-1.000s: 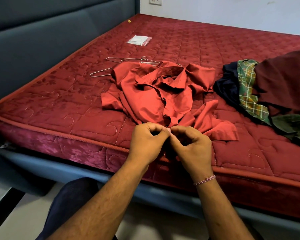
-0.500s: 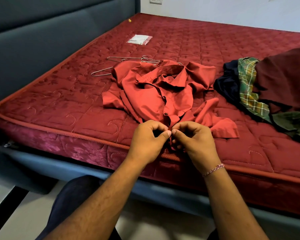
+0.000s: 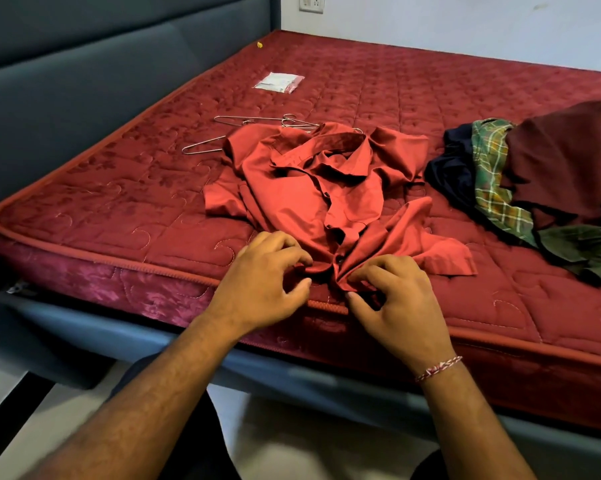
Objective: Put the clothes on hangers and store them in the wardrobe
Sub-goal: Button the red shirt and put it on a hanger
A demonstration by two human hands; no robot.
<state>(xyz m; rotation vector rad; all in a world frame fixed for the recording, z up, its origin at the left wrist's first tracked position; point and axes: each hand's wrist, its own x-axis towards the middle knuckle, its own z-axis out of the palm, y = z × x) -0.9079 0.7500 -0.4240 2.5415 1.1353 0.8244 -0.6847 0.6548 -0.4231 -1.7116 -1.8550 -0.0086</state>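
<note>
One red shirt (image 3: pixel 313 199) lies crumpled on the red mattress (image 3: pixel 126 202) in the middle of the frame, collar toward the top, its lower hem bunched at the mattress's near edge. Two hands work at that hem: the left hand (image 3: pixel 261 285), lower centre, has its fingers curled with fingertips on the gathered cloth, and the right hand (image 3: pixel 399 299), just beside it to the right, pinches a fold of the same hem between thumb and fingers; a braided thread bracelet (image 3: pixel 437 368) circles the right wrist. Above and left of the shirt lie thin wire hangers (image 3: pixel 257 123); at least two can be made out, but their hooks overlap and one runs under the shirt's shoulder, so the exact count is unclear. At the right edge of the frame sits one pile of clothes (image 3: pixel 534 188), with navy, green plaid, maroon and olive pieces showing, cut off by the frame so their number cannot be told. One small clear plastic packet (image 3: pixel 279 83) rests near the top centre, its contents too small to read. A wall socket (image 3: pixel 312 2) is cropped at the top edge
</note>
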